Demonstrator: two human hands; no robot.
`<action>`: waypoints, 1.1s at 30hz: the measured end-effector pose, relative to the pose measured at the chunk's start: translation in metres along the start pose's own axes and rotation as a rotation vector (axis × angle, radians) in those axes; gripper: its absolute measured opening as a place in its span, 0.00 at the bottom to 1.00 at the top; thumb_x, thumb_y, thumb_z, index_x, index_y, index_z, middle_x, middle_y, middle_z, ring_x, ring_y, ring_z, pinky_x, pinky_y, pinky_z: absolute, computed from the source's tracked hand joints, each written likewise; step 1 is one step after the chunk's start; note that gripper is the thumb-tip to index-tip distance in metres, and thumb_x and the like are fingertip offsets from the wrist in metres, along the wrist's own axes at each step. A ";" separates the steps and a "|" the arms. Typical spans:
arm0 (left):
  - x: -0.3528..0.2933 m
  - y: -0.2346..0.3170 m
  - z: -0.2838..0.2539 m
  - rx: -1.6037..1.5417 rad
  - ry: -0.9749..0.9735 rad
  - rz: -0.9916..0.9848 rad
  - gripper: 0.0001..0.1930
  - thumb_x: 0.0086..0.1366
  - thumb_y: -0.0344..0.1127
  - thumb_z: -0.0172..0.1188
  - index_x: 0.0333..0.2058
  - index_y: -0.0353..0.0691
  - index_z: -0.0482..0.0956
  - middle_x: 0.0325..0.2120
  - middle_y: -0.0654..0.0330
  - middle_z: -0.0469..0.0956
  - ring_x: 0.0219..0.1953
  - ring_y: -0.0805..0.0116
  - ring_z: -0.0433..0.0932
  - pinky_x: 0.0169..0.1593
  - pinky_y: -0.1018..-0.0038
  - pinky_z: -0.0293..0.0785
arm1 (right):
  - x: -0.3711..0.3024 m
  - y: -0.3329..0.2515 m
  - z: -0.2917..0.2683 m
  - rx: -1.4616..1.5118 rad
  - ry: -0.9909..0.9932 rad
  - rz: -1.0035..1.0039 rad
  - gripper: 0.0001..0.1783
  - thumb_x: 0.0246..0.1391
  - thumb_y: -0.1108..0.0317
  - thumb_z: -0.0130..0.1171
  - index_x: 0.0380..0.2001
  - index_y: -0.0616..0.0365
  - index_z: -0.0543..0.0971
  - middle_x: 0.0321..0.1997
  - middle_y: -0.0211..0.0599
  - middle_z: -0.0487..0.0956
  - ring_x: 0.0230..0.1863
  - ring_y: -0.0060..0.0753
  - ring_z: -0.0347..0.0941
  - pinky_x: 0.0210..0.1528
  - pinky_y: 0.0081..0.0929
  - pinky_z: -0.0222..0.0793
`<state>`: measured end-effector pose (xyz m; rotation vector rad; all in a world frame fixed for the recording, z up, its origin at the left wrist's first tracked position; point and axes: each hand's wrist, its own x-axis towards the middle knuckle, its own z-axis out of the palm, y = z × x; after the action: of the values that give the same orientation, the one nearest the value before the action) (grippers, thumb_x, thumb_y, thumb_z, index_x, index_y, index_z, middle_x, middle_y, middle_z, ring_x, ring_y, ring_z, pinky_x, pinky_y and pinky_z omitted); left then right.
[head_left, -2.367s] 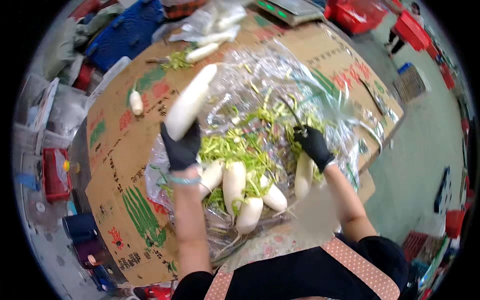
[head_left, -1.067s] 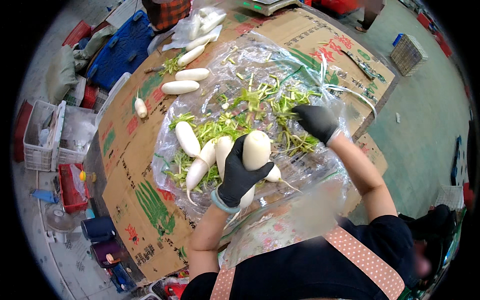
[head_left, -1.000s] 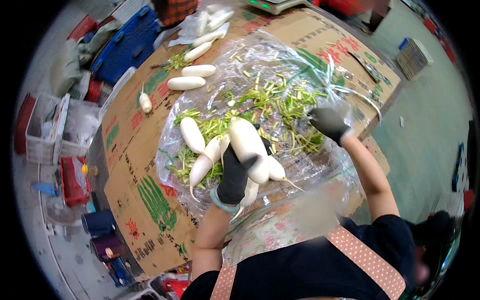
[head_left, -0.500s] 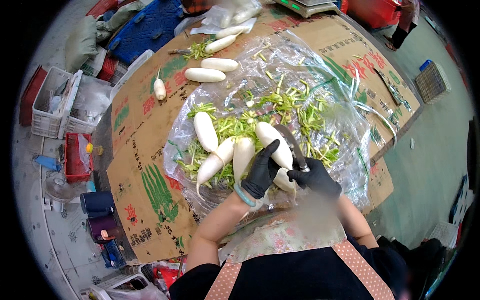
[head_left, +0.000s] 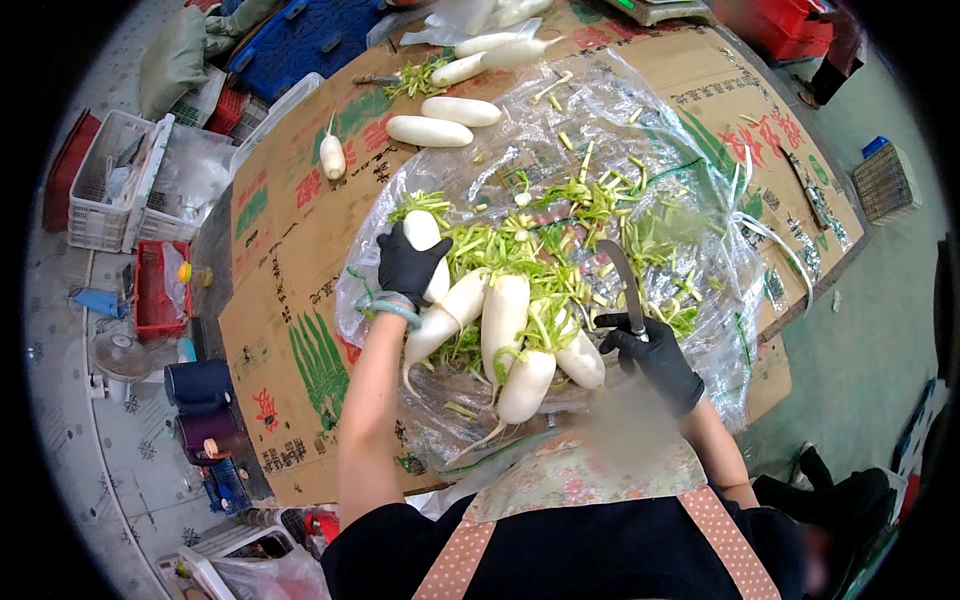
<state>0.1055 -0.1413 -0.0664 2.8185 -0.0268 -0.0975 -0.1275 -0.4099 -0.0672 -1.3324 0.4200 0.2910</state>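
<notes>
At the left of the pile, my left hand [head_left: 411,264], in a black glove, is closed round a white radish [head_left: 422,230]. In my right hand [head_left: 655,362], also black-gloved, is a knife with a curved blade [head_left: 626,277], its tip pointing away from me. Several more white radishes lie between my hands: a slanting one [head_left: 446,318], an upright one [head_left: 504,315], one near me with leaf stubs [head_left: 526,388], and one beside the knife hand [head_left: 581,360]. Cut green leaves and stalks [head_left: 595,205] are strewn round and under them on a clear plastic sheet [head_left: 480,185].
Cardboard [head_left: 275,370] covers the table. Two white radishes [head_left: 430,131] lie past the sheet, and a small one [head_left: 332,155] at the left. A long-bladed tool [head_left: 806,190] rests at the right edge. A scale [head_left: 655,8] stands at the back; crates [head_left: 105,185] stand on the left floor.
My left hand has left the radish in the middle and moved left onto another. That middle radish is down on the pile. My right hand, still holding the knife, has moved slightly right.
</notes>
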 end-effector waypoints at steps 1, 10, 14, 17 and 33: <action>0.000 -0.005 0.001 -0.004 -0.004 -0.015 0.44 0.39 0.55 0.67 0.51 0.33 0.62 0.44 0.44 0.68 0.44 0.49 0.71 0.47 0.62 0.68 | 0.002 0.001 0.001 0.000 -0.006 0.010 0.16 0.51 0.66 0.54 0.44 0.61 0.75 0.25 0.30 0.77 0.17 0.15 0.64 0.18 0.15 0.59; -0.020 -0.066 0.002 -1.254 -0.499 -0.218 0.25 0.52 0.38 0.60 0.47 0.31 0.69 0.36 0.55 0.75 0.35 0.65 0.75 0.41 0.71 0.73 | 0.008 -0.017 0.016 -0.138 -0.025 -0.073 0.17 0.50 0.61 0.57 0.43 0.57 0.76 0.26 0.27 0.76 0.21 0.18 0.67 0.25 0.18 0.65; -0.077 -0.028 -0.033 -1.753 -0.869 -0.238 0.29 0.56 0.41 0.52 0.53 0.30 0.61 0.46 0.48 0.71 0.44 0.57 0.74 0.48 0.67 0.72 | 0.019 -0.025 0.015 -0.454 0.049 -0.366 0.17 0.49 0.63 0.57 0.43 0.56 0.76 0.34 0.43 0.79 0.32 0.33 0.76 0.36 0.26 0.69; -0.101 0.000 -0.035 -1.462 -0.871 -0.074 0.33 0.57 0.45 0.50 0.57 0.30 0.55 0.51 0.48 0.66 0.48 0.58 0.72 0.50 0.67 0.69 | 0.015 -0.057 0.029 -0.601 0.058 -0.681 0.17 0.49 0.63 0.56 0.43 0.54 0.75 0.34 0.43 0.78 0.33 0.40 0.76 0.35 0.29 0.70; -0.151 0.065 -0.063 -0.916 -0.658 0.540 0.38 0.45 0.32 0.67 0.55 0.30 0.59 0.48 0.55 0.68 0.50 0.67 0.67 0.55 0.72 0.62 | 0.009 -0.060 0.011 -0.990 0.247 -0.831 0.09 0.45 0.63 0.55 0.31 0.53 0.73 0.25 0.44 0.75 0.26 0.49 0.72 0.26 0.39 0.68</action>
<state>-0.0409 -0.1787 0.0238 1.6944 -0.6876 -0.6956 -0.0916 -0.4125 -0.0165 -2.3900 -0.1511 -0.4361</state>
